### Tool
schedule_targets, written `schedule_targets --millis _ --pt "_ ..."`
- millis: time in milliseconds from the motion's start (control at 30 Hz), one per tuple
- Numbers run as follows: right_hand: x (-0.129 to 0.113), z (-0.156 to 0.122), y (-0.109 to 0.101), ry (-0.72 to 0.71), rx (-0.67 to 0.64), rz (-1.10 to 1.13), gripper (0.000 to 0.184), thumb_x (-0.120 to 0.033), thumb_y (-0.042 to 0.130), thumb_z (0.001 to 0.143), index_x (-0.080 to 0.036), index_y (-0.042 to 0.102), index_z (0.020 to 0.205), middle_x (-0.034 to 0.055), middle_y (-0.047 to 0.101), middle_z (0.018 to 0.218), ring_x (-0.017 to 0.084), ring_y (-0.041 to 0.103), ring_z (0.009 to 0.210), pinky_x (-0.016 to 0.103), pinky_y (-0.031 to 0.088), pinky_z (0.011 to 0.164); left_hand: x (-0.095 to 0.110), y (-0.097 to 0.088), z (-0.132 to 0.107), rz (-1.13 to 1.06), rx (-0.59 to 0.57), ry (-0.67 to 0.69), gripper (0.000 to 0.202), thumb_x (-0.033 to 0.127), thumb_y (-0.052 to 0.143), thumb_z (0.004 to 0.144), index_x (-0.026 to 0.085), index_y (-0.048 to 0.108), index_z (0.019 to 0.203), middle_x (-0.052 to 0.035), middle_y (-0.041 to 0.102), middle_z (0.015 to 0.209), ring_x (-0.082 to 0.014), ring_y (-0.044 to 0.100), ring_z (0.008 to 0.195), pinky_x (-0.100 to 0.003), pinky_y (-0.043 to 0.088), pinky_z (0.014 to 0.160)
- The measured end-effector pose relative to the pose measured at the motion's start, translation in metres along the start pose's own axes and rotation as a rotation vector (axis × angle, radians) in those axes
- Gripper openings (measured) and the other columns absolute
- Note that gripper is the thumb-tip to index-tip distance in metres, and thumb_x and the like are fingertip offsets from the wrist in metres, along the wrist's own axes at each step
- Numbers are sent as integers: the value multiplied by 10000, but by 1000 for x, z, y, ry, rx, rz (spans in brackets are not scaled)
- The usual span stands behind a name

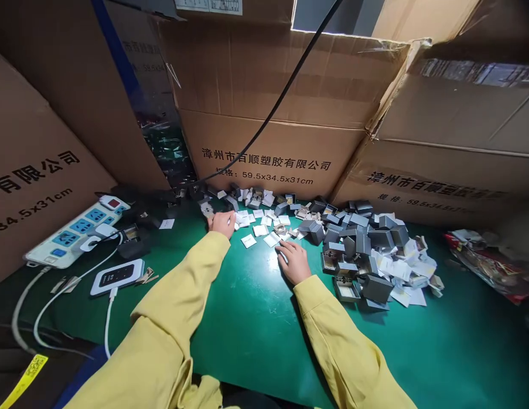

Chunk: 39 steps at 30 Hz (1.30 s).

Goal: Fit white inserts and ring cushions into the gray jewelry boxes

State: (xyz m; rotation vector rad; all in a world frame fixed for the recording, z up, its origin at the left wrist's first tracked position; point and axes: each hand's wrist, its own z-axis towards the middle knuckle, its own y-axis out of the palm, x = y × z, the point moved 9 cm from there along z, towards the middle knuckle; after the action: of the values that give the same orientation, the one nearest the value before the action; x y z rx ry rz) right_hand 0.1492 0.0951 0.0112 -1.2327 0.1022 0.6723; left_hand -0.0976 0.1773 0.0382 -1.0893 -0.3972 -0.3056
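Observation:
My left hand point(222, 223) rests at the left edge of a scatter of small white cards point(260, 230), its fingertips against or beside them. Its fingers are partly hidden, so I cannot tell whether it grips a card. On the green table, my right hand point(294, 262) lies palm down just in front of the cards, fingers apart and holding nothing visible. To its right is a heap of small dark grey boxes point(377, 288). Several stand open with pale insides, such as the open box point(346, 289) at the front.
Crumpled white papers point(411, 264) lie right of the boxes. A power strip point(76, 230) and a white device point(117, 276) with cables sit at left. Large cardboard cartons point(264, 145) wall the back; a black cable point(281, 99) hangs across. A plastic bag point(490, 264) lies far right.

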Motion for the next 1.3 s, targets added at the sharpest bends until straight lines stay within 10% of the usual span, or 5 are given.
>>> schedule_targets --millis 300,433,700,1033,1300 --pt "-1 0 0 -17 -2 -46 275 -241 491 834 -239 621 1077 28 572 1230 232 444 1151 415 318 956 96 26 -102 -130 -156 265 372 346 357 882 220 518 1194 -78 609 1177 -245 504 1144 -587 22 1091" --pt "0 0 0 -17 -19 -56 284 -243 481 838 -232 617 1087 28 561 1246 232 435 1167 419 297 988 75 14 -80 -316 -112 237 380 350 308 893 166 506 1161 -114 552 1241 -216 463 1204 -441 333 1044" --pt "0 0 0 2 -34 -48 282 -243 477 843 -236 611 1091 16 560 1247 230 431 1174 422 288 997 20 -32 -30 -351 34 295 267 291 373 883 147 596 905 -84 624 1083 -215 501 1135 -421 379 998" --pt "-10 0 -16 31 65 -95 256 -254 426 874 -204 645 995 46 631 1107 227 474 1049 361 359 864 84 6 -79 -261 -85 284 116 210 513 744 197 561 848 -65 570 1173 -230 472 1115 -403 395 953" --pt "-30 -19 -3 -3 -115 -176 320 -477 570 783 -219 628 963 66 615 1005 235 483 920 326 370 707 78 1 -84 -299 -7 232 158 233 490 771 185 591 883 -88 593 1044 -218 537 1000 -375 445 887"
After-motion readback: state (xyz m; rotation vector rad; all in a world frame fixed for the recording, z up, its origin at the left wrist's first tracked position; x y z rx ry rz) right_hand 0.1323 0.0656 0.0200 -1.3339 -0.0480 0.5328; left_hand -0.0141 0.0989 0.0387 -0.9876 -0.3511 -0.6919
